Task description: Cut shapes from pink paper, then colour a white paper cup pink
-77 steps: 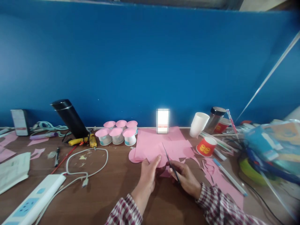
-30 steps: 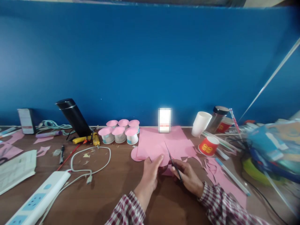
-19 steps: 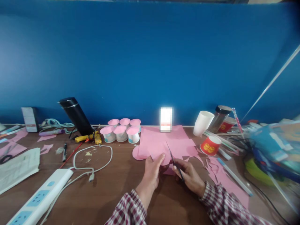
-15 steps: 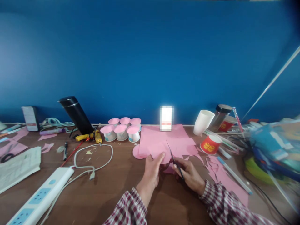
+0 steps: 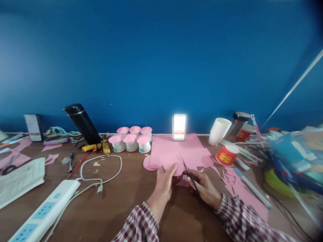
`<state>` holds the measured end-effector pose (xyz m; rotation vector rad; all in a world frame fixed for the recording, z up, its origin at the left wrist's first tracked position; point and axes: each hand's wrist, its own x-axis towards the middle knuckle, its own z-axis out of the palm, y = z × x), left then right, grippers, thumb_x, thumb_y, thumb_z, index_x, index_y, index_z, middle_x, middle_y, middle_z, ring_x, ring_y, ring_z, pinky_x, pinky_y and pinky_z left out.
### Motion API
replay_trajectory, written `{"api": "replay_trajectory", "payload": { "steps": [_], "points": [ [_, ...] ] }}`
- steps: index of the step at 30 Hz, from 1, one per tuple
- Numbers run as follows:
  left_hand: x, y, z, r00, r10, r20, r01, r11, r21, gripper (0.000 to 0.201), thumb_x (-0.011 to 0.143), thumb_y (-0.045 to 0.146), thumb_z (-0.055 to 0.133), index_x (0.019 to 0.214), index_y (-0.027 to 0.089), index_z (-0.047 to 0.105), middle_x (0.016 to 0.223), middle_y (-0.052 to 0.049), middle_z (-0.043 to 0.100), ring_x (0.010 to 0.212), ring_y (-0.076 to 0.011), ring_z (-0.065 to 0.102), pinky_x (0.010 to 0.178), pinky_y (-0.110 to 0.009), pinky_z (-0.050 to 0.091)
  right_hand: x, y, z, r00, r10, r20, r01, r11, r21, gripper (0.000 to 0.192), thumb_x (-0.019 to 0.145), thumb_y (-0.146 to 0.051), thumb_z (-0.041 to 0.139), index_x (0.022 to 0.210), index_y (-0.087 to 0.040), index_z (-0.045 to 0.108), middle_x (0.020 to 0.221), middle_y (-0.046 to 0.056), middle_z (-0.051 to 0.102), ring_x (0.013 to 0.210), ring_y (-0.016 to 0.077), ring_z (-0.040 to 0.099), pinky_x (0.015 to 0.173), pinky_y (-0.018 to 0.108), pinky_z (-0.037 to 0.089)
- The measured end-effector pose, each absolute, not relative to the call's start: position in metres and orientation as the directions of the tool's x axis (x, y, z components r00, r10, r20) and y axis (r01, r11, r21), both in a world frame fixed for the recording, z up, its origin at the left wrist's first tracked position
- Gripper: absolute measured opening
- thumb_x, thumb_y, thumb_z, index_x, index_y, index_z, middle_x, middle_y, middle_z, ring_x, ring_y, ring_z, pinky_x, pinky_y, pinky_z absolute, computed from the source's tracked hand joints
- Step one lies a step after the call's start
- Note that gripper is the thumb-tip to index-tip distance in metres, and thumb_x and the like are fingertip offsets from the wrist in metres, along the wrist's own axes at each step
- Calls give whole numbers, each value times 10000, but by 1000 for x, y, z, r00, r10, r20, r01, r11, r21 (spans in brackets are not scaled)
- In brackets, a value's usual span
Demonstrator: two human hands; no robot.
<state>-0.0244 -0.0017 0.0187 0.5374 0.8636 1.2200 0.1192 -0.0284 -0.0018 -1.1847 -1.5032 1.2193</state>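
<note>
Left hand (image 5: 164, 181) is pinching the near edge of the pink paper (image 5: 174, 153), thumb laid on top and fingers curled beneath, just as it was half a second ago, while the right hand (image 5: 203, 186) is closed around the handles of the scissors (image 5: 188, 173), whose dark blades are angling up and away into the sheet. Both hands are sitting almost where they were in the earlier pictures; against the oldest one the whole scene is lying a little further right and higher, so the head is turning slightly rather than the hands travelling. That paper is resting flat on the brown table (image 5: 118, 205), between the six pink-topped cups (image 5: 131, 139) on its left and the red cup (image 5: 227, 155) on its right, with pink offcuts (image 5: 237, 188) scattered beside the right sleeve
</note>
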Motion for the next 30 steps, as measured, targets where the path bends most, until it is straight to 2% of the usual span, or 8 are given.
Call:
{"api": "replay_trajectory", "payload": {
  "steps": [5, 30],
  "points": [
    [-25, -2, 21, 101, 952, -288, -596, 289, 749, 364, 592, 341, 767, 817, 110, 598, 615, -23, 618, 496, -124, 571, 502, -254, 465, 119, -29, 0, -197, 979, 43, 162, 76, -984, 367, 816, -449, 579, 1010, -141, 623, 571, -38, 474, 464, 80, 442, 432, 196, 398],
    [-24, 1, 14, 49, 951, -305, -556, 279, 783, 371, 576, 351, 773, 815, 123, 605, 595, -6, 614, 452, -98, 526, 452, -227, 414, 119, -28, -1, -164, 986, 30, 177, 59, -982, 434, 791, -502, 582, 1024, -139, 632, 544, -43, 483, 443, 83, 459, 421, 201, 403]
  ]
}}
